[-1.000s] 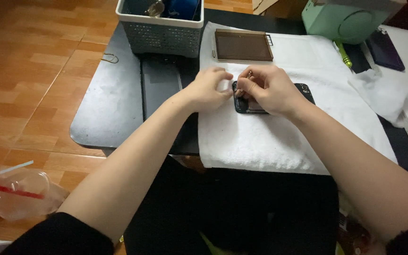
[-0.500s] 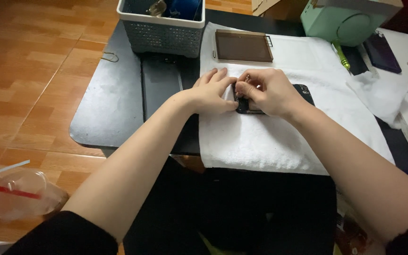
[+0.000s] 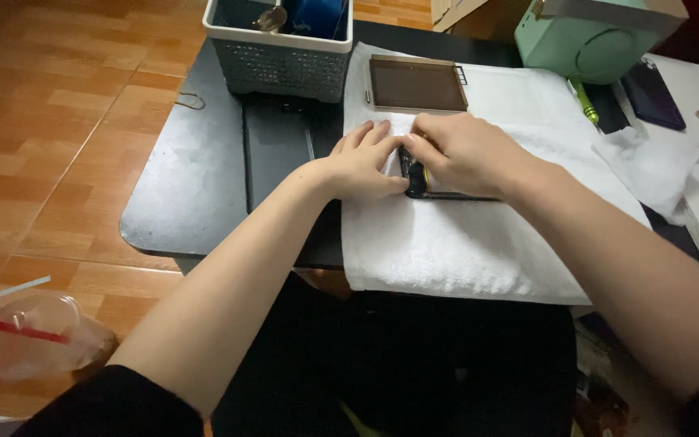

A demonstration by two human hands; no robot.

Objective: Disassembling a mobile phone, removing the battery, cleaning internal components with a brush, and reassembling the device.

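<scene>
Both hands have edged left along the dark phone (image 3: 416, 174) — left hand (image 3: 363, 164) flat, fingers spread; right hand (image 3: 463, 151) fingers pinching its end — on a white towel (image 3: 446, 243).

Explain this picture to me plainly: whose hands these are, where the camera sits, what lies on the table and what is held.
The picture comes from a camera worn on a person's head, looking down, so both bare arms are that person's own. No machine is involved. The left hand and right hand meet over a dark phone, pressing on its left end; it lies flat on a white towel spread over a black table. Behind it on the towel lies a brown tray. At the far edge stands a grey basket, and to the right a pale green box. A second dark phone and a crumpled white cloth lie further right. On the wooden floor lies a clear plastic cup.
</scene>
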